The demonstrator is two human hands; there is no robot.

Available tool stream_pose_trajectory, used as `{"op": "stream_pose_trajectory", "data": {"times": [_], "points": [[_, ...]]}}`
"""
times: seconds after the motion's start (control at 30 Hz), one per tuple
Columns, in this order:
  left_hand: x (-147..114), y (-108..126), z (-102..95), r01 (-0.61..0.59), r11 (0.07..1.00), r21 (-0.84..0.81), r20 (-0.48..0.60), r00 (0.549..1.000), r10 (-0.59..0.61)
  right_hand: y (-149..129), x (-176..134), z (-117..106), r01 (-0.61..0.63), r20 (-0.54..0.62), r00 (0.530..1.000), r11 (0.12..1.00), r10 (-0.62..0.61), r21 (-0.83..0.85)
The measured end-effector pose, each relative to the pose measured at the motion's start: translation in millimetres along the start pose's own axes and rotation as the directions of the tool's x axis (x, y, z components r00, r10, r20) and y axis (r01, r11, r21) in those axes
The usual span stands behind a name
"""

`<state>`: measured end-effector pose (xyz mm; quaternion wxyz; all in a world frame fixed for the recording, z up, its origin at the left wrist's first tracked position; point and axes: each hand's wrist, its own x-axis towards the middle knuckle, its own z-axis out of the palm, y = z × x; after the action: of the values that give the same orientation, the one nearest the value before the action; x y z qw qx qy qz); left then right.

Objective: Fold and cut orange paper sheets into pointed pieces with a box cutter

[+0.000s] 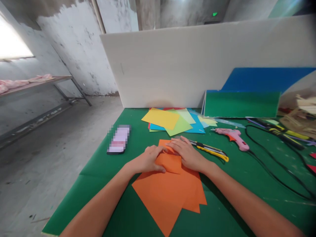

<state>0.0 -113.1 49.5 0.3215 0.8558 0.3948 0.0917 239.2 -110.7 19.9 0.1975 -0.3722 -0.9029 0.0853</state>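
Note:
Several orange paper sheets (165, 191) lie overlapped on the green tabletop, their corners fanned out toward me. On top of them is a smaller orange paper piece (170, 163), which looks folded. My left hand (150, 159) is curled around its left side, thumb at the near edge and fingers at the far edge. From the right, my right hand (187, 153) lies across the far right part of the orange paper with its fingers stretched flat. Its palm hides part of the paper. Just beyond this hand rests a yellow and black utility knife (209, 149).
A phone (119, 140) lies at left, near the table edge. Coloured paper sheets (160, 118) are piled at the back. To the right are a pink glue gun (233, 136) with a black cord and yellow-black pliers (283, 133). A green board (242, 104) stands behind.

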Motion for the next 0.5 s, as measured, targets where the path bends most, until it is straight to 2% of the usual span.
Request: {"op": "stream_pose_trajectory", "data": {"times": [0.2,0.3,0.4,0.5], "points": [[-4,8,-9.5,0.021,0.996,-0.087,0.016,1.0,-0.02,1,-6,-5,-0.081,-0.117,0.989,0.993,0.092,0.089],[-7,8,-19.9,0.068,0.986,-0.156,-0.105,0.991,-0.085,9,-6,-9,-0.122,-0.18,0.972,0.979,0.152,0.165],[-9,0,-29.0,0.108,0.97,-0.217,-0.236,0.959,-0.159,20,-8,-14,-0.104,-0.276,0.944,0.957,0.181,0.271],[-8,-10,-34.9,0.126,0.981,-0.15,-0.35,0.921,-0.171,29,-11,-18,-0.178,-0.413,0.855,0.926,0.314,0.334]]}}
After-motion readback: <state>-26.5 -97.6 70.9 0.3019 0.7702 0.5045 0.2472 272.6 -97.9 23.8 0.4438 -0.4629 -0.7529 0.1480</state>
